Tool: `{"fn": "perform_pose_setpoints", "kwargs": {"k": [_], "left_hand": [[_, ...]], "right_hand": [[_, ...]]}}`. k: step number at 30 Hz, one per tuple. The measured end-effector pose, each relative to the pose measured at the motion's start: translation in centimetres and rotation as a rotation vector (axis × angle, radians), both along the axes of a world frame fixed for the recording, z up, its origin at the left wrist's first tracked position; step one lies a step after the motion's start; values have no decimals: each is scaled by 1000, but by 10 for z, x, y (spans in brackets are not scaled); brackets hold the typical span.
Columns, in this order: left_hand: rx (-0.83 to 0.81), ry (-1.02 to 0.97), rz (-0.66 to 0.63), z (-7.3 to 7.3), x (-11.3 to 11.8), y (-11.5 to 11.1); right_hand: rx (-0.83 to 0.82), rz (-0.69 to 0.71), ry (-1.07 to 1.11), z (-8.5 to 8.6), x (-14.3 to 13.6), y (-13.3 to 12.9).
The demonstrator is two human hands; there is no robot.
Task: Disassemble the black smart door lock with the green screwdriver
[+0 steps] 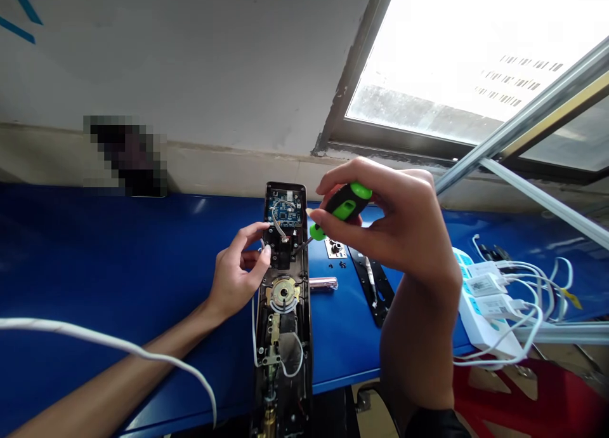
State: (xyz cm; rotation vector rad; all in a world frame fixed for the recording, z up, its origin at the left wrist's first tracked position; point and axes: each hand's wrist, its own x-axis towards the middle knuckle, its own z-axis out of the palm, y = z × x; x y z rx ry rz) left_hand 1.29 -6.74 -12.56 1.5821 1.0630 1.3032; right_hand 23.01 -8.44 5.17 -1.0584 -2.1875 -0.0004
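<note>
In the middle of the head view, a long dark door lock housing [307,279] lies with its inside facing up. It holds a blue circuit board [278,219], a round metal part [284,292] and white wires [301,355]. My right hand [394,216] is closed round the handle of a green-and-black screwdriver [340,209]. The screwdriver's shaft slants down to the black block [284,257] below the board; its tip is hard to make out. My left hand [240,270] is curled at the housing's left edge, thumb and fingers gripping there beside the block.
Right of the housing lie a square metal plate [335,248], small screws [342,265], a pinkish bar [323,284] and a black panel [368,279]. A white power strip [490,327] with plugged cables stands at the right. A white cable [118,343] crosses the left foreground.
</note>
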Motion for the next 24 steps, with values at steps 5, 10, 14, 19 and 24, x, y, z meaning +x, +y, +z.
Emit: {"fn": "perform_pose_setpoints", "kwargs": {"k": [5, 10, 14, 19, 24], "left_hand": [[-19, 0, -18, -2, 0, 0], [-3, 27, -24, -2, -1, -1], [-13, 10, -33, -1, -1, 0], [-18, -8, -33, -1, 0, 0], [-13, 8, -21, 0, 1, -1]], "right_hand": [[-18, 9, -67, -4, -6, 3], [36, 8, -82, -2, -11, 0], [97, -51, -58, 1, -11, -6], [97, -66, -75, 1, -12, -7], [107, -75, -79, -2, -13, -4]]}}
